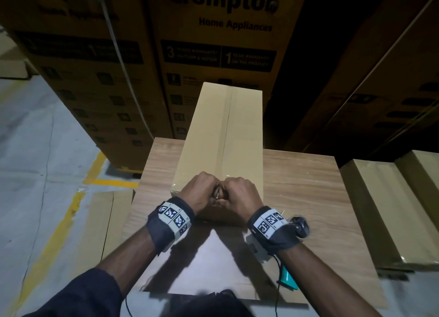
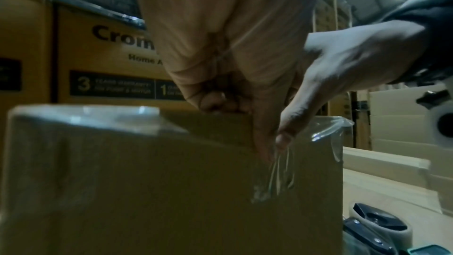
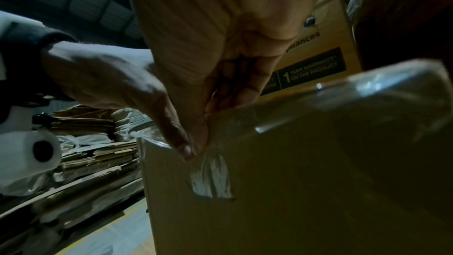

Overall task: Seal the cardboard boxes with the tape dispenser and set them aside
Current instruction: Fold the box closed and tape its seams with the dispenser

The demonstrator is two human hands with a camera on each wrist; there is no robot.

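stacked printed appliance cartons (image 1: pixel 213 55) fill the back, "crompton home appliances" legible on the middle one. grey floor (image 1: pixel 35 138) on the left with yellow line markings. more plain cartons (image 1: pixel 384 209) lie to the right of the bench, tops glossy.

wood-grain bench (image 1: pixel 304 186) in the centre. long plain cardboard box (image 1: pixel 223 131) lies on it lengthwise, far end overhanging toward the printed cartons, near end at the hands. clear tape runs along its top seam.

left hand (image 1: pixel 200 193) and right hand (image 1: pixel 240 195) sit knuckle to knuckle at the near top edge of the box, fingers curled. wrist views show both thumbs pointing down the near end face, pinching a wrinkled tail of clear tape (image 2: pixel 282 177) against the cardboard; the tail's lower end is stuck down, crumpled. so both hands are grasping the tape end, not the box itself.

tape dispenser (image 1: pixel 288 277) lies on the bench at the near right, below the right wrist, teal handle showing, touched by neither hand. in the left wrist view its dark roll end sits just beside the box's corner.
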